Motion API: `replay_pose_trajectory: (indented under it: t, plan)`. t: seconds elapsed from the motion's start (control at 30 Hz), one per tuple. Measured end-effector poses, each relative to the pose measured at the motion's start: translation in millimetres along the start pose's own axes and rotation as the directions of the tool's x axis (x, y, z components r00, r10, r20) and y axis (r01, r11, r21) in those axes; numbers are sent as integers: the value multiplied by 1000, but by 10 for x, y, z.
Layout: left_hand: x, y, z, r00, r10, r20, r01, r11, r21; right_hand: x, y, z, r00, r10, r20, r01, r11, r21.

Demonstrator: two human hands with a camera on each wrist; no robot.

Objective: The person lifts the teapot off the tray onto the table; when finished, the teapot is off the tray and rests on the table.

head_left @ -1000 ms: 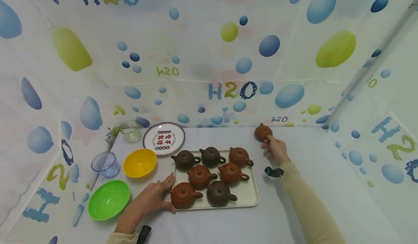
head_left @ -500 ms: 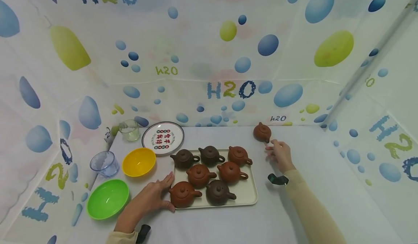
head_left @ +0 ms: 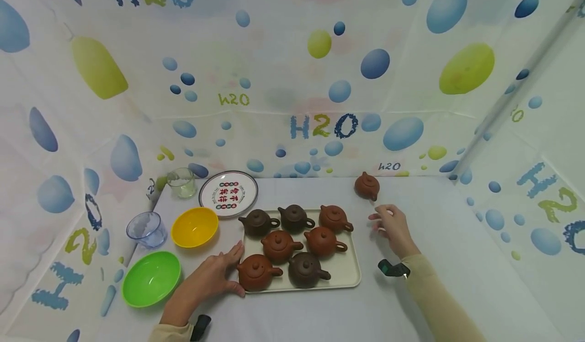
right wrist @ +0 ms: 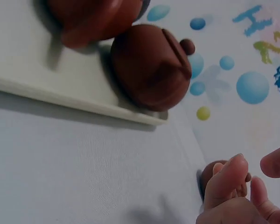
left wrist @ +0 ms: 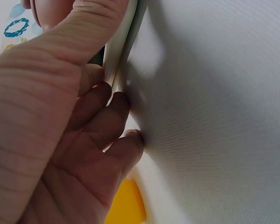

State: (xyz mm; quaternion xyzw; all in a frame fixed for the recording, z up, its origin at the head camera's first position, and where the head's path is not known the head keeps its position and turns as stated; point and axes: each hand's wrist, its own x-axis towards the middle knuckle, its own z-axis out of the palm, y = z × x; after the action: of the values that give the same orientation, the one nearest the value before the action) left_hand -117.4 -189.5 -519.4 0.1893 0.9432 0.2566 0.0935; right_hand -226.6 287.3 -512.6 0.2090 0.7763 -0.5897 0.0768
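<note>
A cream tray (head_left: 348, 277) carries several small clay teapots (head_left: 280, 245) in brown and reddish tones. My left hand (head_left: 215, 277) lies flat at the tray's front left corner, with fingers along its side and thumb at the rim. The left wrist view shows that hand (left wrist: 107, 88) pressed against the tray rim (left wrist: 123, 51). One reddish teapot (head_left: 367, 185) stands alone on the table behind the tray's right end. My right hand (head_left: 387, 221) hovers a little in front of it, loosely curled and holding nothing. In the right wrist view the fingertips (right wrist: 231, 179) sit apart from that lone teapot (right wrist: 211, 173), with the tray (right wrist: 60, 70) nearby.
Left of the tray stand a green bowl (head_left: 152, 278), a yellow bowl (head_left: 195, 226), a clear blue cup (head_left: 147, 229), a glass (head_left: 182, 182) and a printed plate (head_left: 228, 193). Bubble-print curtain walls close in the table on three sides.
My right hand has let go of the lone teapot and drawn back toward me. The teapot stays at the back. My left hand has not moved.
</note>
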Motion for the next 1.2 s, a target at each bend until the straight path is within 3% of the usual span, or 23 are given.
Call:
replay_pose_trajectory:
  t: [0.2,0.4,0.53,0.77,0.9,1.1,1.2]
  plan:
    - [-12,29,-18,999,-34,29,34,999,-21,-192,-4,7,998,-18,54,20,999,-36]
    - [1,-96,58,999,44,-22,-44,999,-4,-414,74,80,992,-29,122,35,998,-43]
    - [2,-107,66,999,47,-28,-47,999,2,-557,135,145,984,-54,167,64,997,-51]
    - [12,-5,-5,998,-41,37,41,999,2,-744,207,238,946,-99,309,136,986,-100]
    - [18,20,-25,998,-45,41,44,999,12,-805,227,286,925,-113,363,162,981,-106]
    - [17,7,-9,998,-47,48,47,999,-8,-811,257,329,918,-135,372,181,979,-92]
    - [12,-70,40,999,-17,27,18,1000,-2,-804,254,345,891,-140,432,188,980,-68]
